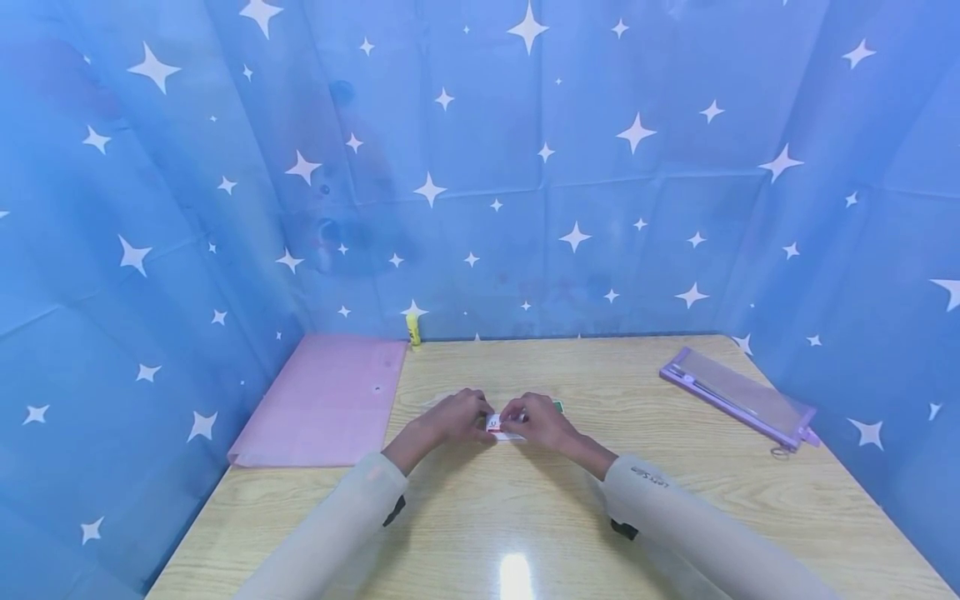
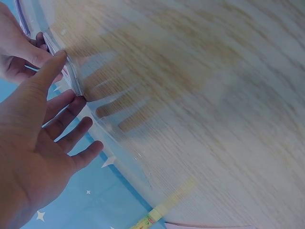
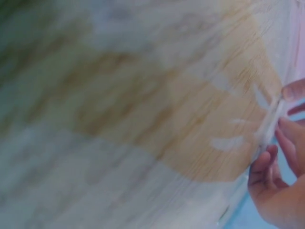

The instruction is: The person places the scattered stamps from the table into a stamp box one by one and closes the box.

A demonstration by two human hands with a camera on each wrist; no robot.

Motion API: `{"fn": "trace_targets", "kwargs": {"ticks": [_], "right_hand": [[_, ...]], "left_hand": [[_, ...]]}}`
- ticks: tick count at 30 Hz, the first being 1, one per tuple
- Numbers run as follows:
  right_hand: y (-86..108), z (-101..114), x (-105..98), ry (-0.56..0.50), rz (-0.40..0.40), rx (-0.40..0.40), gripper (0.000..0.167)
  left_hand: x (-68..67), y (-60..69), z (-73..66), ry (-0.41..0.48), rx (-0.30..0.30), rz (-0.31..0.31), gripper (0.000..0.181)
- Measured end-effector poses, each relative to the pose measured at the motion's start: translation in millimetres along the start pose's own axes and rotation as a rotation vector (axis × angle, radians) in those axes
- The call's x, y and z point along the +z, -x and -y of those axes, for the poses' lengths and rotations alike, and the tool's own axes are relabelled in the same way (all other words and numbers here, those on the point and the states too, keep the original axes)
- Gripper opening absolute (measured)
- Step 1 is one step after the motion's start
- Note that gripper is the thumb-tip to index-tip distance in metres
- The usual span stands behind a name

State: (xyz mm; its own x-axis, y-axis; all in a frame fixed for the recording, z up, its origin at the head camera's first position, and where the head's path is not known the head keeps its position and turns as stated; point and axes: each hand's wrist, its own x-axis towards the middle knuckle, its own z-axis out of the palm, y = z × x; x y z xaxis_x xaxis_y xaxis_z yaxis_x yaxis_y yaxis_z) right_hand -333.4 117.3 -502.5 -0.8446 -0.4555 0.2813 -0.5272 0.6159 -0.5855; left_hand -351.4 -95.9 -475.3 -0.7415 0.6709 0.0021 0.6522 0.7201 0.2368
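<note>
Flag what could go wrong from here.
1. The small white item is held between the left hand and right hand; uneven force might make it slip.
2. Both hands partly cover it in the head view, so a misalignment could go unseen.
3. The yellow glue stick stands upright near the far edge of the table; a bump could topple it.

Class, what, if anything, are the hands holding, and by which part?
A small white-and-red item: left hand grips its left end, right hand nearer its right.
</note>
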Motion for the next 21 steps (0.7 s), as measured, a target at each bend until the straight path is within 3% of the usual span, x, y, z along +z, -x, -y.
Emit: {"fn": "trace_targets", "kwargs": {"ticks": [21], "right_hand": [[-0.9, -0.7, 0.1, 0.024, 0.001, -0.001, 0.007]], "left_hand": [[-0.1, -1.3, 0.0, -0.028, 0.011, -0.005, 0.042]]}}
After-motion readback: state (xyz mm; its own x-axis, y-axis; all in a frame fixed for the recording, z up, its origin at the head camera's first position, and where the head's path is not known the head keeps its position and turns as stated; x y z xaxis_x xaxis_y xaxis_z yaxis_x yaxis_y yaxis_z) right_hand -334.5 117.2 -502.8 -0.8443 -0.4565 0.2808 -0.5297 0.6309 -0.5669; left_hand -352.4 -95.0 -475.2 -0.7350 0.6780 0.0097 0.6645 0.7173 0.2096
